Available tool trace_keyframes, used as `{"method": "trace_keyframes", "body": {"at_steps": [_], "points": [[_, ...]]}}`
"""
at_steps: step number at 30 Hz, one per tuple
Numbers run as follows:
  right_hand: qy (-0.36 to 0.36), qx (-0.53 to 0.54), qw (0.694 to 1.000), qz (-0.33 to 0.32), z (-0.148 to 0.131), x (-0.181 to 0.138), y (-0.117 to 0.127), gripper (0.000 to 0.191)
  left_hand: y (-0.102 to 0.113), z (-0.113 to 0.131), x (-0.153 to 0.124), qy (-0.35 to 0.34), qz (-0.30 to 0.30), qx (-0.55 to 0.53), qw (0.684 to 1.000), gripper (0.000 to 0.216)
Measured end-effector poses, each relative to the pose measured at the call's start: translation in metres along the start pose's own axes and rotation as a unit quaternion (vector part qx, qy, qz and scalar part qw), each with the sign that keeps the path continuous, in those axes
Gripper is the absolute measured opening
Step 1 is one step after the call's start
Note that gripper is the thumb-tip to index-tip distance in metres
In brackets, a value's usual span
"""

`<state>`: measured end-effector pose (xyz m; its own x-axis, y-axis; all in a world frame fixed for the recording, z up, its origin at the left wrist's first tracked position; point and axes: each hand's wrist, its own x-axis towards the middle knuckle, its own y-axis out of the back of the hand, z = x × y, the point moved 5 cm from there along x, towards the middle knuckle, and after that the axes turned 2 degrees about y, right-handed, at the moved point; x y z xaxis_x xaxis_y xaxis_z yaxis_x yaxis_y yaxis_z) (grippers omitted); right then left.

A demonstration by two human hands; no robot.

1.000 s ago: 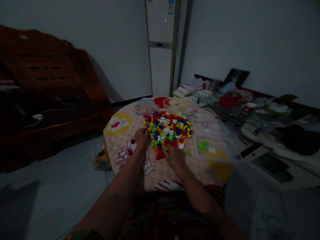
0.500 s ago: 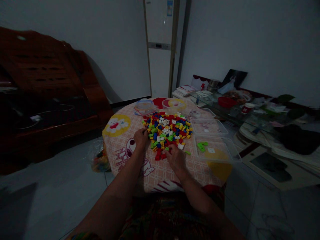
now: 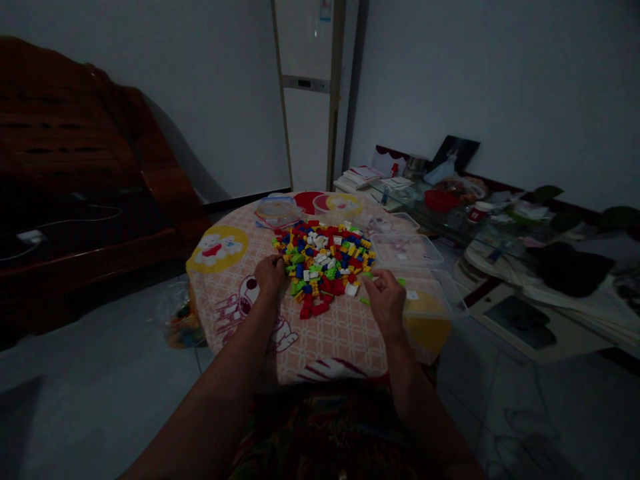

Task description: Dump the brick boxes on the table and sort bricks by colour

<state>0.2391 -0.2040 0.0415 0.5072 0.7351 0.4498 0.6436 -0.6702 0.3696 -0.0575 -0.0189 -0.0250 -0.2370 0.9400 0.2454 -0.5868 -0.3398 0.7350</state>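
A loose heap of small toy building bricks in red, yellow, blue, green and white lies on the patterned tablecloth. At the heap's left edge rests my left hand, its fingers curled together; what they hold, if anything, is hidden. My right hand is raised between the heap and the nearest clear plastic tray, fingers pinched on a small green brick. That tray has a few green bricks in it, mostly hidden behind the hand. Another green brick lies on the cloth by the hand.
Two more clear trays stand behind the nearest one. Clear containers sit at the table's far side. A cluttered glass side table is at the right, a wooden bench at the left. A plastic bag stands on the floor.
My right hand has moved right from the heap's near edge toward the nearest tray, carrying a green brick. My left hand stays at the heap's left edge. The view has shifted slightly.
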Motion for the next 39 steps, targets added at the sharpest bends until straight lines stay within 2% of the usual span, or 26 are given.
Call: {"method": "trace_keyframes", "body": {"at_steps": [3,7,10,13,16,19,23,25,27,31,36,39], "points": [[-0.047,-0.061,0.997,0.02,0.021,0.015,0.024,0.036,0.001,0.001,-0.001,0.008,-0.003,0.006,1.0,0.043],[-0.08,-0.119,0.989,0.025,0.046,0.022,0.037,0.039,0.004,0.003,-0.003,0.002,0.002,0.005,1.0,0.042],[-0.06,-0.159,0.985,0.033,0.05,0.022,0.04,0.041,0.004,0.004,-0.003,-0.001,0.004,0.005,1.0,0.042],[-0.041,-0.151,0.987,0.02,0.042,0.018,0.034,0.04,0.003,0.003,-0.002,0.003,-0.002,0.01,1.0,0.042],[-0.019,-0.14,0.989,-0.044,0.026,0.01,0.021,0.034,0.003,0.003,-0.002,0.005,-0.005,0.013,1.0,0.043],[0.005,-0.178,0.978,-0.106,0.009,-0.001,0.011,0.03,0.003,0.002,-0.001,0.004,-0.002,0.01,1.0,0.042],[0.053,-0.216,0.967,-0.123,-0.013,-0.012,0.006,0.029,0.002,0.002,-0.001,-0.001,-0.003,0.01,1.0,0.043],[0.073,-0.22,0.961,-0.153,-0.02,-0.016,0.002,0.03,0.002,0.002,0.0,-0.003,-0.002,0.009,1.0,0.043],[0.077,-0.242,0.945,-0.205,-0.023,-0.021,-0.004,0.029,0.002,0.002,0.0,-0.003,-0.002,0.008,1.0,0.043],[0.05,-0.34,0.892,-0.294,-0.016,-0.031,-0.014,0.027,0.001,0.001,0.0,-0.001,0.002,0.004,1.0,0.041],[0.058,-0.393,0.841,-0.367,-0.009,-0.04,-0.024,0.024,0.001,0.0,0.0,0.002,0.007,0.001,1.0,0.04],[0.064,-0.396,0.832,-0.383,-0.007,-0.041,-0.027,0.024,0.002,0.001,-0.001,0.004,0.007,0.002,1.0,0.041]]}}
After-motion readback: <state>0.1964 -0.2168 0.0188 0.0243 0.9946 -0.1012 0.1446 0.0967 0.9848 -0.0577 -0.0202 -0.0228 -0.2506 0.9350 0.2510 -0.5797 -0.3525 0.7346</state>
